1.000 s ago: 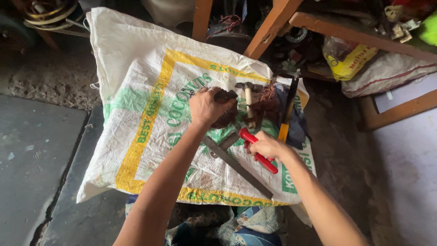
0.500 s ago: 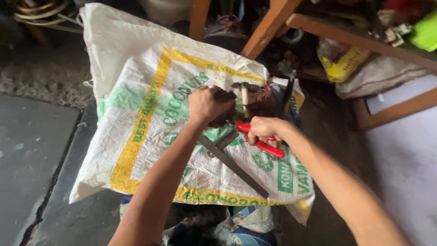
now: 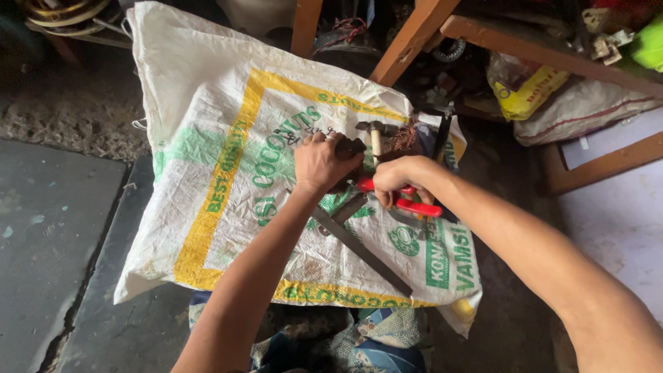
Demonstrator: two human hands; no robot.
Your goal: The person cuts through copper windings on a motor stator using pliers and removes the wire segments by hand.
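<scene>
While right hand (image 3: pixel 399 178) grips pliers (image 3: pixel 407 202), sack (image 3: pixel 228 159)

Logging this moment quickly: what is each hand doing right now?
Left hand: closed on a dark metal part.
Right hand: closed on red-handled pliers.

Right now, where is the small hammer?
In the head view the hammer lies on the white sack, right of centre, just beyond the left hand and beside a tangle of copper wire.
</scene>
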